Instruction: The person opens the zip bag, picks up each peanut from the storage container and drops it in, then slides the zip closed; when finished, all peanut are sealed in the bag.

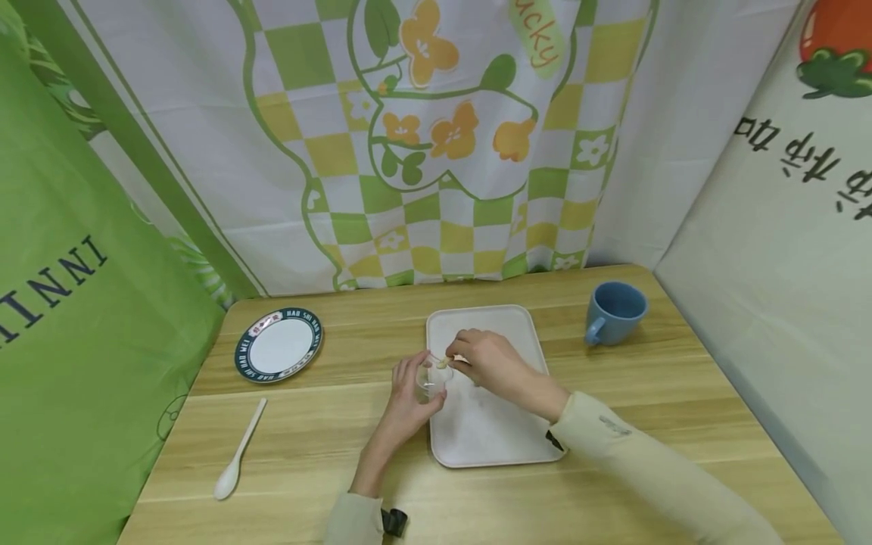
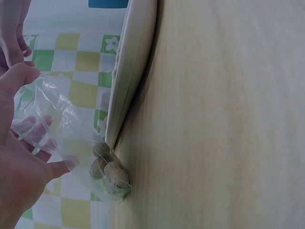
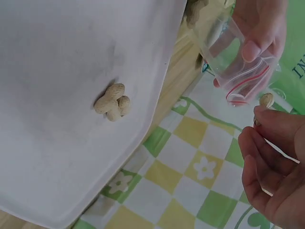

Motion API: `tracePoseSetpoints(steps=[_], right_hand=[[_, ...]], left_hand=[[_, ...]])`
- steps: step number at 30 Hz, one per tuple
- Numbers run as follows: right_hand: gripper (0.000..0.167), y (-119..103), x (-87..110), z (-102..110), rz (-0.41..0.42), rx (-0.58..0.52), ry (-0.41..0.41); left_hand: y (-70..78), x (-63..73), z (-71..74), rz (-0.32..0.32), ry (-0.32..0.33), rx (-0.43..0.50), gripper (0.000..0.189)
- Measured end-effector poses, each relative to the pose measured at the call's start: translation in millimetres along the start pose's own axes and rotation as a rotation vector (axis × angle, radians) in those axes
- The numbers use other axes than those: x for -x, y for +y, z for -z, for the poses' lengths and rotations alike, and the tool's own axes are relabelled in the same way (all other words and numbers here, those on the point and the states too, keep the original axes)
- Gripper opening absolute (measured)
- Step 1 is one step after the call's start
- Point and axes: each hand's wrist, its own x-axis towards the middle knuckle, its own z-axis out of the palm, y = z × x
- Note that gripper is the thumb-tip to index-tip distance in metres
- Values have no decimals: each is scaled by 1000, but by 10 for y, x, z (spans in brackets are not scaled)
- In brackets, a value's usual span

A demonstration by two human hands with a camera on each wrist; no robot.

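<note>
Peanut in hand: one unshelled peanut (image 3: 266,100) is hanging out in mid-air between thumb and fingertips, just beside the bag's mouth.
Right hand: the right hand (image 1: 493,363) is reaching in from the right over the tray, its grip pinching that peanut.
Bag: a clear zip bag (image 2: 71,138) with a red strip (image 3: 248,81) at its mouth is drooping by the tray's left side; can't tell if its bottom is touching the table.
Left hand: the left hand (image 1: 409,397) is holding the bag up near its mouth, grip closed on the plastic.
Still bagged: a few more peanuts (image 2: 115,174) are bunching up in the bottom of the bag.
On the tray: a little peanut cluster (image 3: 113,102) is lying toward the far left part of the white tray (image 1: 487,431).
Left side: a dark-rimmed plate (image 1: 279,346) is sitting far left, with a white spoon (image 1: 232,473) lying nearer.
Right side: a blue mug (image 1: 609,325) is standing upright at the far right.
Underneath it all: a wood-grain table (image 1: 306,454) is carrying the lot.
Backdrop: a green-and-yellow checked curtain (image 1: 470,227) is hanging behind the far edge.
</note>
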Motion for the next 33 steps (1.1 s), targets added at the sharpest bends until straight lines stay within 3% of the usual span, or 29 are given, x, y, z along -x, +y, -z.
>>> tracePoseSetpoints(steps=[8, 12, 16, 19, 22, 27, 30, 33], right_hand=[[7, -71, -26, -62, 122, 290, -42], [9, -83, -24, -86, 135, 282, -52], [14, -31, 7, -91, 106, 195, -54], [14, 68, 53, -75, 29, 82, -45], [13, 198, 122, -70, -111, -17, -59], [9, 381, 273, -162, -345, -146, -190], [8, 445, 356, -246, -417, -177, -257], [8, 487, 412, -317, -438, -169, -286]], left_hand=[[15, 9, -2, 15, -35, 22, 74], [12, 10, -7, 7, -26, 19, 75], [9, 14, -12, 3, -25, 7, 74], [9, 15, -15, 8, -23, -1, 74], [13, 19, -11, 23, -21, -4, 74], [20, 26, 1, 41, -15, -8, 74], [20, 29, 4, 47, -12, -8, 75], [19, 30, 5, 60, -19, -1, 75]])
